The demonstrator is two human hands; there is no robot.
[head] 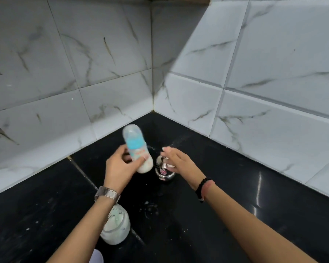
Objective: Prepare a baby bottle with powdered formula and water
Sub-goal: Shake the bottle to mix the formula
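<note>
Fingers of the left hand [120,166] are gripping the capped baby bottle [138,149] — tilted, cap far-left — while the right hand [176,161], fingers spread, is hovering over the steel pot [162,170].

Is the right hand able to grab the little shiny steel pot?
Probably yes. The right hand hovers open just above the steel pot, with nothing between its fingers and the lid. The left hand holds the baby bottle off to the side.

Glossy black stone counter [235,186]; shiny metal pot [162,170]; translucent plastic bottle [137,149]; smooth marbled tiles [103,54].
</note>
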